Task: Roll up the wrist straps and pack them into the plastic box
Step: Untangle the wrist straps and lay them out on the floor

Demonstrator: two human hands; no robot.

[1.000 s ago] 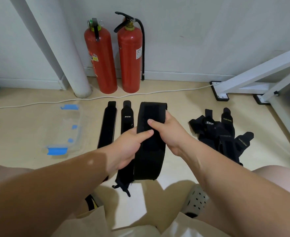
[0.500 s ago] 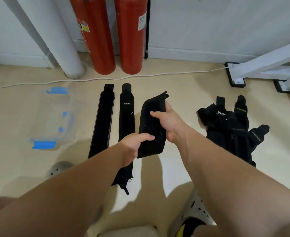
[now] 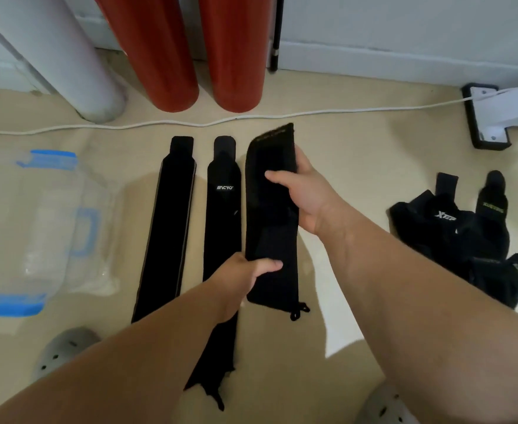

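Observation:
A black wrist strap (image 3: pixel 271 228) stretches lengthwise just above the floor between both my hands. My left hand (image 3: pixel 242 278) pinches its near part with thumb on top. My right hand (image 3: pixel 303 194) grips its far part from the right side, fingers curled over it. Two more black straps lie flat to the left: a plain strap (image 3: pixel 167 224) and a strap with white lettering (image 3: pixel 222 224). A heap of black straps (image 3: pixel 471 240) sits at the right. The clear plastic box (image 3: pixel 46 228) with blue clips lies on the floor at the left.
Two red fire extinguishers (image 3: pixel 190 50) and a white pipe (image 3: pixel 65 56) stand against the far wall. A white cable (image 3: pixel 221 121) runs across the floor. A white frame foot (image 3: pixel 493 117) is at the far right. Grey clogs (image 3: pixel 65 350) show near the bottom edge.
The strap, folded and bunched before, is now pulled out longer and flatter between my hands. My left hand moved nearer to me; the view has tilted down and closer.

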